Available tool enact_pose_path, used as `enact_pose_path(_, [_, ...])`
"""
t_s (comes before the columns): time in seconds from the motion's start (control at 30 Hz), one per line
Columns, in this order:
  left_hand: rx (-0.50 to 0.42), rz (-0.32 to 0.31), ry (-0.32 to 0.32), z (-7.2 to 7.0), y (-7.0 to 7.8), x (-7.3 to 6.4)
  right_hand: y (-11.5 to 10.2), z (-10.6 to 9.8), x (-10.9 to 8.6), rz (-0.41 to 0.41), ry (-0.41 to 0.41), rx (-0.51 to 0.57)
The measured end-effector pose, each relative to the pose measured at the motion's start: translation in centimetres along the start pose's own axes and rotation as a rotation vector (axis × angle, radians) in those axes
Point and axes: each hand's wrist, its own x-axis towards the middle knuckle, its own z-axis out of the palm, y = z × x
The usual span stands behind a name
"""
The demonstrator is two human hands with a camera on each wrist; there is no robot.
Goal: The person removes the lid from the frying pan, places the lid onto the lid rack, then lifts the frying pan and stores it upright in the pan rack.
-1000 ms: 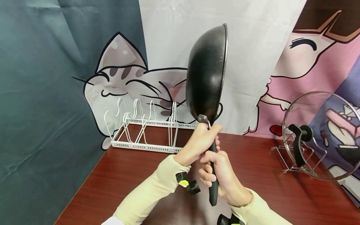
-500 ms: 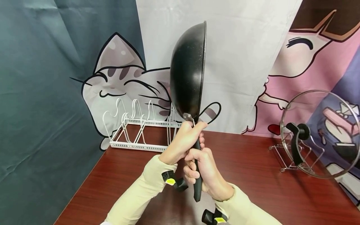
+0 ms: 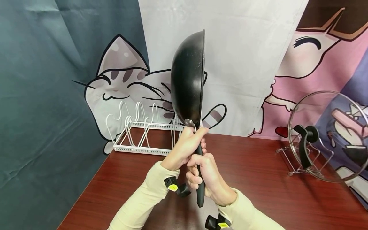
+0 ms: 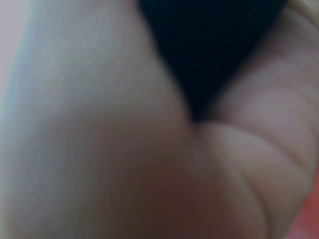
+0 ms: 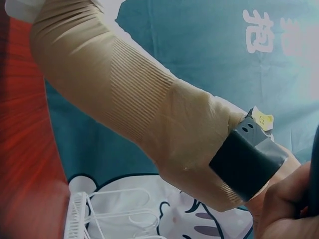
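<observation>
A black wok [image 3: 188,76] is held upright on edge above the table, its rounded outside toward the left and its rim facing right. My left hand [image 3: 185,143] grips the handle close under the metal bracket. Lower on the same black handle [image 3: 200,195], my right hand [image 3: 208,174] is wrapped round it, with the handle's end sticking out below. In the left wrist view the palm and fingers [image 4: 259,144] close round the dark handle [image 4: 209,45], very blurred. The right wrist view mostly shows the left sleeve [image 5: 189,129].
A white wire pan rack [image 3: 143,150] stands at the back left, partly behind the wok and left hand. At the right, a glass lid [image 3: 296,105] with a black handle leans in a small wire stand [image 3: 299,172]. A printed cloth [image 3: 244,80] hangs behind the red-brown table [image 3: 258,185].
The wok and both hands have shifted left in view, nearer the white rack, and the wok has dipped slightly in the last half second. Both grips stay the same.
</observation>
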Motion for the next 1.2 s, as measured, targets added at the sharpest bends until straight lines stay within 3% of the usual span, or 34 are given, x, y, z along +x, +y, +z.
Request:
enact_pose_path(0.43, [-0.037, -0.027, 0.015, -0.4, -1.8, -0.1, 1.6, -0.9, 0.0, 0.015, 0.038, -0.001])
enact_pose_path(0.8, [-0.003, -0.042, 0.018, -1.0, -3.3, 0.3, 2.6, -1.6, 0.2, 0.033, 0.075, 0.013])
enact_pose_path(1.2, [-0.060, -0.076, 0.029, -1.5, -5.0, 0.5, 3.6, -2.2, 0.5, 0.077, 0.121, 0.017])
